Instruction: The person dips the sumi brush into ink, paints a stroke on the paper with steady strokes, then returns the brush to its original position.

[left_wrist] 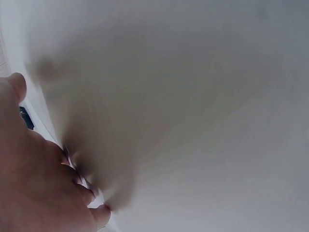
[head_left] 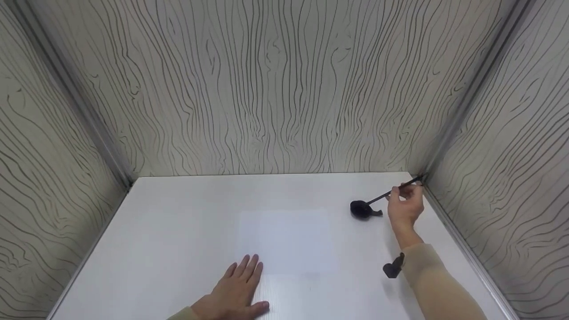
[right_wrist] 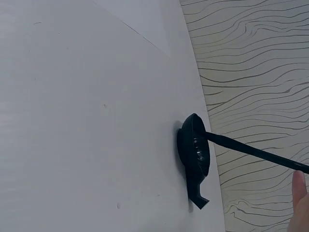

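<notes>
right hand point(head_left: 405, 208) in a pinch on a black stick point(head_left: 379, 198), left hand point(head_left: 236, 287) flat, fingertips point(head_left: 254, 259) on paper point(head_left: 291, 242)

From my remote post I could read no text, label, brand, number or sign: none on the pale sheet point(head_left: 286, 242) low centre, the black bowl-shaped piece point(head_left: 361, 210) at right, or the wall point(head_left: 275, 89) above.
</notes>
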